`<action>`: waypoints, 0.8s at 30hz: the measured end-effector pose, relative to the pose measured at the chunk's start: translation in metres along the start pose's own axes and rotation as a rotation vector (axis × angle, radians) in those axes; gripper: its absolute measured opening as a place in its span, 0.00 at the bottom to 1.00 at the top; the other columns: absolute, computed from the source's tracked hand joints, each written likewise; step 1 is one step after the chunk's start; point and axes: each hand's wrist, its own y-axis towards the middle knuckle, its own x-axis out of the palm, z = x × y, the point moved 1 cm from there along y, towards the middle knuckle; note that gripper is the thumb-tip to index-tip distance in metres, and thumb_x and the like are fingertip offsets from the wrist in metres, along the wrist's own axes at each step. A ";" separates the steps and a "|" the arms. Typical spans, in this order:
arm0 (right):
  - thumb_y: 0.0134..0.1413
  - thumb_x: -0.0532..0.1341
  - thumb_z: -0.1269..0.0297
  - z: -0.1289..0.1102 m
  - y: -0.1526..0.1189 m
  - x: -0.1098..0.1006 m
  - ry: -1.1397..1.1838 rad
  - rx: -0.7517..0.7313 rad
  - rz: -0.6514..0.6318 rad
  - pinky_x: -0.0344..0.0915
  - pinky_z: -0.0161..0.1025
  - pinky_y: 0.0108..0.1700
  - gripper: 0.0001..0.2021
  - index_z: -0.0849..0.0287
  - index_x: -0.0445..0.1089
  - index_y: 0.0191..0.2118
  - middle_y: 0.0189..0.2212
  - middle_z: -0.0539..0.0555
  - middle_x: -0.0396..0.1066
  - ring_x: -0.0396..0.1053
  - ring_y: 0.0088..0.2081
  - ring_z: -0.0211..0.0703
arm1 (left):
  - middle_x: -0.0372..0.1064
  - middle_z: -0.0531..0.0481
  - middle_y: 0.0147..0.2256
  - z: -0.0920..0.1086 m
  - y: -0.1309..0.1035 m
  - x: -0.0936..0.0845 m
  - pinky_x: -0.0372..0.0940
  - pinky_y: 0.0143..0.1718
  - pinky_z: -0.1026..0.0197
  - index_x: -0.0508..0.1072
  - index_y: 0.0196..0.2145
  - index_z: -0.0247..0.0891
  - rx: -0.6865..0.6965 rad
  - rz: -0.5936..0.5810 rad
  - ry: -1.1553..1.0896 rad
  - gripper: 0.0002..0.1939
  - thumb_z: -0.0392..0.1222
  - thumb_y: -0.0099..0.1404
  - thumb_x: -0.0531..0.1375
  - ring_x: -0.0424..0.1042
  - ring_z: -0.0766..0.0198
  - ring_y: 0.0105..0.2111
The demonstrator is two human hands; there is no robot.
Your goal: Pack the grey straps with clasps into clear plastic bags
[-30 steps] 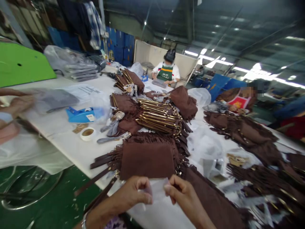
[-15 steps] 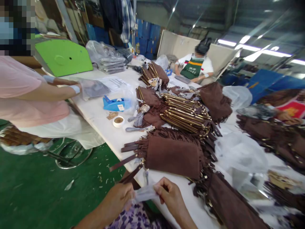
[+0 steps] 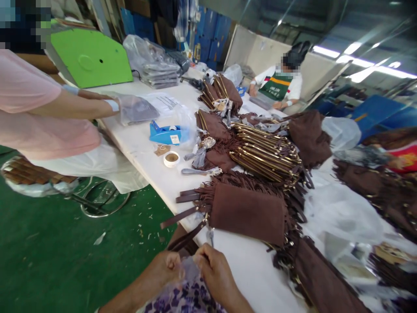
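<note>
Nearest, at the bottom: purple-patterned cloth (image 3: 182, 300) over the lap. Just above it: left hand (image 3: 167, 270) and right hand (image 3: 213, 273), close together, fingers narrow and curled, pinching a small piece of clear plastic (image 3: 190, 268) in the gap between them. Chief change: hands now nearer each other than half a second ago, with a shorter span of plastic between the fingertips. Meaning, as a judgement: work in hand confined to the plastic, with both hands occupied. Cannot tell whether folded or merely bunched.

Next, beyond the hands: white table (image 3: 243, 258), bearing a fringed brown bag (image 3: 247, 213), flat and apart from both hands. Farther back, to the left: tape roll (image 3: 171, 159), brown tag (image 3: 162, 150) and blue tape dispenser (image 3: 165, 134); to the right of these, stacked gold-edged bags (image 3: 265, 154). Beyond, at left: co-worker's pink sleeve (image 3: 29, 82), with green machine (image 3: 91, 58) behind. Farthest across the table: seated co-worker in a green apron (image 3: 275, 89).
</note>
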 end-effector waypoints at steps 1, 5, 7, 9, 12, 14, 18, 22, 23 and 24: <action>0.59 0.54 0.65 0.001 0.000 0.002 0.059 0.027 -0.014 0.55 0.32 0.29 0.08 0.57 0.66 0.29 0.21 0.45 0.65 0.64 0.25 0.36 | 0.71 0.49 0.19 0.004 -0.003 -0.002 0.50 0.22 0.64 0.67 0.22 0.36 0.012 0.030 0.054 0.27 0.64 0.48 0.66 0.62 0.65 0.18; 0.54 0.59 0.61 0.007 0.002 0.015 0.377 0.185 -0.121 0.55 0.31 0.23 0.07 0.57 0.68 0.37 0.21 0.44 0.64 0.61 0.21 0.35 | 0.72 0.51 0.21 0.015 -0.016 -0.011 0.52 0.27 0.63 0.70 0.23 0.36 0.072 0.099 0.263 0.23 0.61 0.60 0.58 0.65 0.62 0.23; 0.49 0.63 0.60 0.009 0.002 0.022 0.444 0.236 -0.178 0.55 0.30 0.22 0.13 0.58 0.68 0.40 0.23 0.45 0.66 0.62 0.22 0.35 | 0.70 0.52 0.22 0.017 -0.021 -0.014 0.52 0.28 0.64 0.70 0.23 0.37 0.094 0.124 0.366 0.24 0.60 0.64 0.54 0.64 0.62 0.24; 0.48 0.63 0.61 0.007 0.003 0.027 0.378 0.258 -0.190 0.54 0.30 0.22 0.09 0.59 0.69 0.35 0.22 0.45 0.67 0.61 0.21 0.34 | 0.67 0.54 0.22 0.018 -0.026 -0.016 0.51 0.26 0.64 0.70 0.24 0.37 0.110 0.139 0.452 0.26 0.61 0.65 0.51 0.61 0.64 0.23; 0.52 0.58 0.65 0.000 0.004 0.029 0.206 0.264 -0.136 0.52 0.31 0.22 0.08 0.59 0.65 0.24 0.15 0.44 0.63 0.59 0.18 0.33 | 0.68 0.53 0.24 0.016 -0.028 -0.019 0.53 0.28 0.64 0.72 0.26 0.38 0.112 0.120 0.436 0.28 0.63 0.66 0.48 0.62 0.63 0.25; 0.53 0.58 0.65 -0.006 0.006 0.029 0.112 0.232 -0.096 0.52 0.31 0.23 0.10 0.59 0.63 0.22 0.16 0.44 0.63 0.60 0.19 0.33 | 0.69 0.52 0.25 0.014 -0.026 -0.019 0.55 0.30 0.63 0.71 0.27 0.37 0.094 0.101 0.302 0.28 0.66 0.63 0.52 0.64 0.61 0.27; 0.54 0.60 0.60 -0.014 0.013 0.030 -0.021 0.126 -0.067 0.49 0.32 0.25 0.15 0.59 0.62 0.20 0.16 0.45 0.62 0.59 0.22 0.34 | 0.65 0.54 0.24 0.010 -0.017 -0.017 0.54 0.27 0.64 0.67 0.28 0.36 0.043 0.087 -0.007 0.27 0.64 0.49 0.67 0.61 0.65 0.25; 0.58 0.56 0.52 -0.008 0.015 0.036 0.053 0.115 -0.089 0.50 0.33 0.23 0.20 0.58 0.61 0.20 0.15 0.46 0.62 0.59 0.19 0.34 | 0.63 0.55 0.21 0.008 -0.014 -0.019 0.54 0.25 0.64 0.64 0.23 0.36 0.055 0.121 -0.028 0.26 0.61 0.47 0.69 0.61 0.65 0.23; 0.60 0.54 0.49 -0.003 0.014 0.039 0.119 0.154 -0.105 0.50 0.33 0.22 0.21 0.58 0.62 0.21 0.15 0.46 0.63 0.58 0.17 0.34 | 0.64 0.54 0.21 0.007 -0.015 -0.021 0.55 0.26 0.63 0.65 0.23 0.36 0.064 0.126 0.000 0.25 0.61 0.50 0.67 0.62 0.64 0.23; 0.60 0.51 0.46 0.003 0.012 0.042 0.198 0.208 -0.118 0.51 0.33 0.20 0.23 0.57 0.63 0.23 0.16 0.47 0.65 0.57 0.15 0.33 | 0.66 0.53 0.21 0.007 -0.018 -0.025 0.56 0.27 0.63 0.66 0.23 0.36 0.070 0.134 0.041 0.24 0.61 0.54 0.65 0.64 0.63 0.23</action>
